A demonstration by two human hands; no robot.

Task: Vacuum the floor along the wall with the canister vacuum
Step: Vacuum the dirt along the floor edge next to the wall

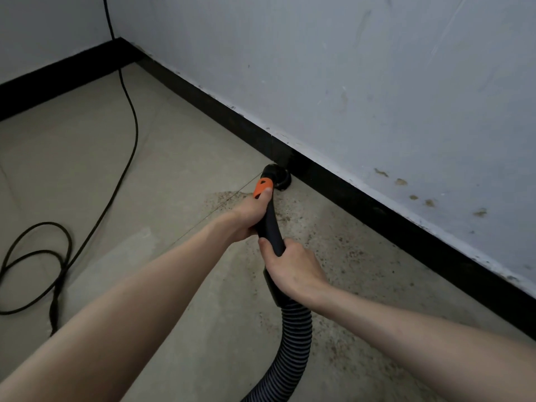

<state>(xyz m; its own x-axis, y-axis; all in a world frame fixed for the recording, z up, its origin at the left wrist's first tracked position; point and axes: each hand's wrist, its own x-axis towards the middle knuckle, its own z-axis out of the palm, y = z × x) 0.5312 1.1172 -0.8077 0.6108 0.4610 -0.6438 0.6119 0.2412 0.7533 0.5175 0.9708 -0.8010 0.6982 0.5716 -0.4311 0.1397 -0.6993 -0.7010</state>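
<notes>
Gripping wand (270, 224) with both hands: left hand (249, 216) nearer nozzle (278, 177), right hand (290, 271) behind. I note nozzle at 12 o'clock, touching baseboard (377, 204).

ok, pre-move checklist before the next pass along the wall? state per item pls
1. Left hand grips the black wand just behind the orange collar: ok.
2. Right hand grips the wand's lower end above the ribbed hose: ok.
3. Round brush nozzle down at the floor, against the black baseboard: ok.
4. Speckled debris lies on the floor along the wall, nearer the person than the nozzle: not ok, uncleaned.
5. Power cord lies looped to the left, apart from the nozzle: ok.
6. Suction running: cannot tell.
</notes>
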